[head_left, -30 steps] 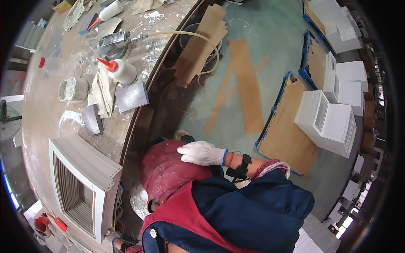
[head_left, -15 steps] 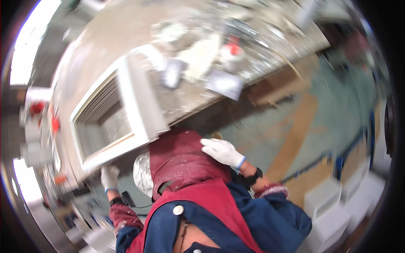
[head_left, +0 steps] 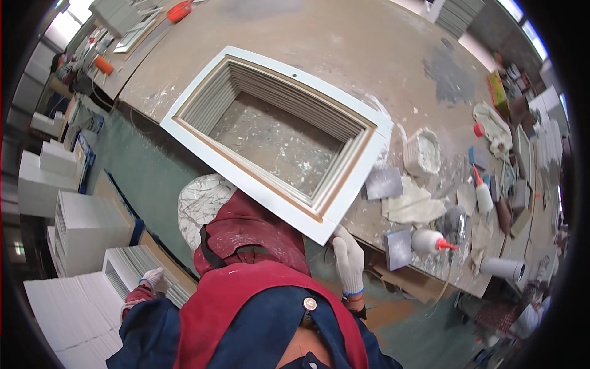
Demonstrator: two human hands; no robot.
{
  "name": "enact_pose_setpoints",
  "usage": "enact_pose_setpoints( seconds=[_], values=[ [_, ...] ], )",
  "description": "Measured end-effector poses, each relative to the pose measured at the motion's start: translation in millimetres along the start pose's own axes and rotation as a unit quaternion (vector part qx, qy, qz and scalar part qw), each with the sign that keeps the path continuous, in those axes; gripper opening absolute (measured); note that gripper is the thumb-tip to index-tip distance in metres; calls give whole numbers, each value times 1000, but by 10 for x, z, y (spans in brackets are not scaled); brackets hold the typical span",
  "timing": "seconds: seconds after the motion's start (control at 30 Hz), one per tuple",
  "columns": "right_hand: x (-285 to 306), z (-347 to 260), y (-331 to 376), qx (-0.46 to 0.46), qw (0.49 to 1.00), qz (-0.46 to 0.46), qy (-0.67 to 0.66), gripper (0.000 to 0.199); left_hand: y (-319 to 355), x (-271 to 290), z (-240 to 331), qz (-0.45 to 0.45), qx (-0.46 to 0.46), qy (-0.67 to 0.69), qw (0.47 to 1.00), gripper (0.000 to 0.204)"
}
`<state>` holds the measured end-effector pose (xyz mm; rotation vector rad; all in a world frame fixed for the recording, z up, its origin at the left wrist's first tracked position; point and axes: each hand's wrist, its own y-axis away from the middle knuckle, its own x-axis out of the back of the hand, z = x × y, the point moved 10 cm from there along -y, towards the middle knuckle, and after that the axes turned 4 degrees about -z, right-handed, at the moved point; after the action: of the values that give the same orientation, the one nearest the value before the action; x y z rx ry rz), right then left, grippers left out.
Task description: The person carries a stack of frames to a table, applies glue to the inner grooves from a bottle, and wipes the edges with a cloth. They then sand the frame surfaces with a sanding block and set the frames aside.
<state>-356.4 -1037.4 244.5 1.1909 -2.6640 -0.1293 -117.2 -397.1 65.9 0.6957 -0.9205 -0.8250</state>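
Note:
A stack of white rectangular frames (head_left: pixel 362 166) rests on the worktable, its near corner jutting past the table edge. My right hand (head_left: pixel 349 261), in a white knit glove, is at that edge just beside the corner, fingers extended and loosely bent, with nothing visible in them. My left hand (head_left: pixel 156 280), also gloved, is low on the left, over or against a second stack of frames (head_left: pixel 132 270). Its fingers look loosely spread; whether they touch the stack is unclear. A plastic-wrapped round seat (head_left: pixel 203 200) stands beside my maroon apron (head_left: pixel 255 234).
The worktable (head_left: pixel 393 67) carries a white tub of paste (head_left: pixel 423 152), red-tipped bottles (head_left: pixel 430 242), sanding blocks (head_left: pixel 398 249) and a cloth (head_left: pixel 415 206) at right. White panels (head_left: pixel 67 307) and boxy stacks (head_left: pixel 86 227) stand at left. A person (head_left: pixel 70 71) is far left.
The view has swung left, bringing the frames on the table to the middle. My left hand has moved outward over the floor stack; my right hand has come from my apron to the table edge.

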Motion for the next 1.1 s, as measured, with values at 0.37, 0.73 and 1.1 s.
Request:
enact_pose_setpoints(
  seconds=[0.37,0.73,1.1],
  values=[
    [89,326,-441,1,982,189,6,46,1250,1941,-1494,571,120,737,341,27],
    [-606,1547,-1038,-37,980,179,80,55,-214,5616,-1599,423,-477,583,503,54],
    [-1191,1292,-2054,-86,907,84,405,57,-498,5879,-1300,532,-302,516,599,57]
  ],
)
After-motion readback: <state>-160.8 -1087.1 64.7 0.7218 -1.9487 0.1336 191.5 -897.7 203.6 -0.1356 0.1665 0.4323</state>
